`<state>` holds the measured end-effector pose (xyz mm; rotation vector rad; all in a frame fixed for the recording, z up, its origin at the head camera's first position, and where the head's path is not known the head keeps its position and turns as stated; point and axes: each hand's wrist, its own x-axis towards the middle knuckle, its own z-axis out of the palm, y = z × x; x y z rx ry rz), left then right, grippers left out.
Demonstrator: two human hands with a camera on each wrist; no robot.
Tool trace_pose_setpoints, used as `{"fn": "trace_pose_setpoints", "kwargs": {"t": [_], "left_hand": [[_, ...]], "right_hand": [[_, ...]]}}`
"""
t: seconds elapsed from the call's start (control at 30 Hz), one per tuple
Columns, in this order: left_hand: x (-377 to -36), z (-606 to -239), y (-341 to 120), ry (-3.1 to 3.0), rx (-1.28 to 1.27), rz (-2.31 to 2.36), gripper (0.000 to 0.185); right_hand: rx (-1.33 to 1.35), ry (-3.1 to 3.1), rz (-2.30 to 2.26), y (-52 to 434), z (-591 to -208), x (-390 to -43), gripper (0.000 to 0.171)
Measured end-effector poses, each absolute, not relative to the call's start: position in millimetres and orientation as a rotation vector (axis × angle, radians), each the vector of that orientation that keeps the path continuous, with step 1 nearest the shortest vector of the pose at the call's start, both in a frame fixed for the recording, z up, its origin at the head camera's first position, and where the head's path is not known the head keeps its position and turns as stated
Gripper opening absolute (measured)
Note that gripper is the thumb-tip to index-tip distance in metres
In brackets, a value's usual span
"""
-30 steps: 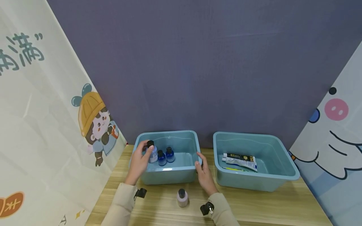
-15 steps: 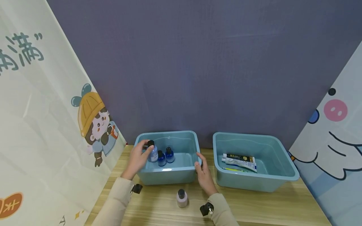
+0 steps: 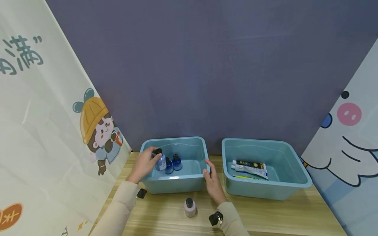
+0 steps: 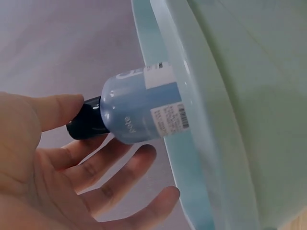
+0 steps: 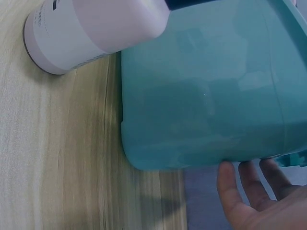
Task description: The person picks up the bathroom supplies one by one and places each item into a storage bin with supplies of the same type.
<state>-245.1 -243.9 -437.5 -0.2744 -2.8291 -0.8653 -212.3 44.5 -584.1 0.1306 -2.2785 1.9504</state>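
My left hand (image 3: 143,165) pinches the black cap of a light blue bottle (image 4: 141,105) between thumb and fingers. In the head view, that bottle (image 3: 160,163) is inside the left blue bin (image 3: 189,184), close beside two dark blue bottles (image 3: 169,167) with black caps. The bin's wall hides its base in the left wrist view. At the bin's right front corner, my right hand (image 3: 214,185) grips the rim, and its fingertips (image 5: 226,167) touch the outer wall in the right wrist view. A pale pink bottle (image 3: 190,208) with a black cap stands on the table between my forearms.
A second blue bin (image 3: 265,190) stands to the right, holding toothpaste tubes (image 3: 249,168) and something thin and yellow-green (image 3: 245,177). Behind both bins rises a dark grey-purple panel (image 3: 192,72). Printed white sheets flank the wooden table (image 3: 165,216).
My left hand has shifted the light blue bottle slightly right and lower, closer to the dark blue bottles. My right hand stays at the bin's corner.
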Motion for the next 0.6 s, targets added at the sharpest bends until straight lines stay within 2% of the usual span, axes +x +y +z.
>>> {"fn": "trace_pose_setpoints", "kwargs": {"t": [0.3,0.6], "left_hand": [[-251.0,-433.9,-251.6,-2.924,-0.32,-0.665,0.043],[-256.2,-428.5,-256.7,-3.007,-0.348,-0.594,0.036]], "right_hand": [[0.124,-2.303,1.925,44.4,-583.0,-211.9,0.047],[0.123,-2.311,1.92,44.7,-582.4,-210.9,0.047]]}}
